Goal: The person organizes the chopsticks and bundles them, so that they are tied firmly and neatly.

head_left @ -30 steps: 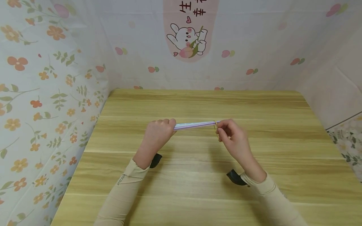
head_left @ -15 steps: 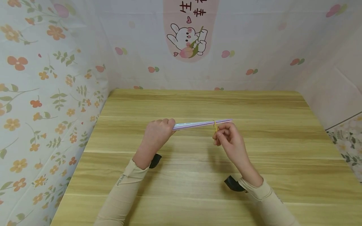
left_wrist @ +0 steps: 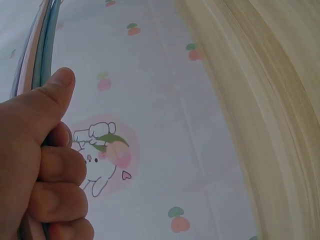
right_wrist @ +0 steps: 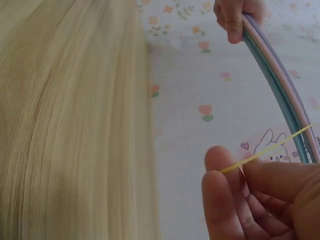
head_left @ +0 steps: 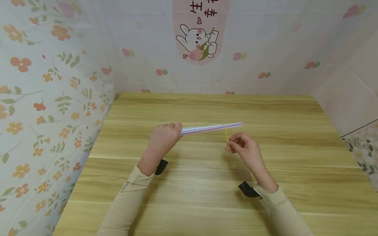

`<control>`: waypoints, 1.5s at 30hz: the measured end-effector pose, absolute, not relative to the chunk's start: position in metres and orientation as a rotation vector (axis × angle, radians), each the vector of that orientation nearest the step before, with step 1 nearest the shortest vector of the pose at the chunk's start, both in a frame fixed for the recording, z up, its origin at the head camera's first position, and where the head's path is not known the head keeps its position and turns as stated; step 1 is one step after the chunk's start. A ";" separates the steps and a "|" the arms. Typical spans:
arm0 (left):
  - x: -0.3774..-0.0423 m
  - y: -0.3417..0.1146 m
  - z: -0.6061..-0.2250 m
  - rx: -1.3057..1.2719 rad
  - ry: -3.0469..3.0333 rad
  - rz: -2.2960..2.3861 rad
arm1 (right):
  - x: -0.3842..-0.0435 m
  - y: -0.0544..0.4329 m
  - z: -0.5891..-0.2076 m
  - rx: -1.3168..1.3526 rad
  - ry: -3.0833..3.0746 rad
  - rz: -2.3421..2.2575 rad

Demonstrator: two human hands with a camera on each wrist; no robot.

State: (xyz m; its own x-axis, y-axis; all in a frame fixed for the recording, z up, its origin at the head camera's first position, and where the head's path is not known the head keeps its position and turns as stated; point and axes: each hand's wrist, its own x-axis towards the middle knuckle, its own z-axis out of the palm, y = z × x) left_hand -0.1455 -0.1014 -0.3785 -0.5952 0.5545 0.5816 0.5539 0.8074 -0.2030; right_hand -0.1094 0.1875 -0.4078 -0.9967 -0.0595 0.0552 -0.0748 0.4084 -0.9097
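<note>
Two hands work over one wood-grain table [head_left: 192,186]. The left hand [head_left: 164,139] is curled tightly round the left end of a bundle of slim rods [head_left: 203,129], which it holds above the middle of the tabletop, the free end reaching right and slightly far. One yellow band [head_left: 226,136] passes over the bundle near that right end and stretches near-ward to the right hand [head_left: 247,149], whose thumb and fingertips pinch it in a narrow grip, apart from the rods.

From the head, the rods look mostly lilac and pale blue; the right wrist view also brings out pink, between teal and purple. Three colour groups can be told; the exact number of rods cannot. Only the left wrist view shows the left fingers wrapped round from the front. Two black pieces [head_left: 248,190] sit at the wrists, one by each beige sleeve [head_left: 125,198].
</note>
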 end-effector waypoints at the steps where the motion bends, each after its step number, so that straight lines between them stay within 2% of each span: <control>1: -0.146 -0.102 -0.378 -0.804 -2.347 0.004 | -0.109 0.188 -0.408 0.145 -2.668 1.640; 6: -0.145 -0.105 -0.378 -0.779 -2.401 0.002 | -0.104 0.188 -0.407 0.371 -2.780 1.432; 13: -0.146 -0.105 -0.380 -0.772 -2.447 -0.015 | -0.097 0.181 -0.408 0.832 -2.453 1.597; 17: -0.145 -0.105 -0.381 -0.759 -2.456 -0.019 | -0.096 0.174 -0.414 0.967 -2.208 1.672; 21: -0.144 -0.105 -0.381 -0.748 -2.460 -0.031 | -0.094 0.168 -0.420 0.930 -2.127 1.809; 29: -0.142 -0.103 -0.383 -0.722 -2.418 -0.076 | -0.100 0.159 -0.419 0.553 -1.571 2.596; 34: -0.143 -0.102 -0.386 -0.744 -2.354 -0.057 | -0.106 0.166 -0.412 0.361 -1.283 2.801; 45: -0.144 -0.103 -0.384 -0.863 -2.303 -0.033 | -0.118 0.190 -0.398 0.425 -1.271 2.952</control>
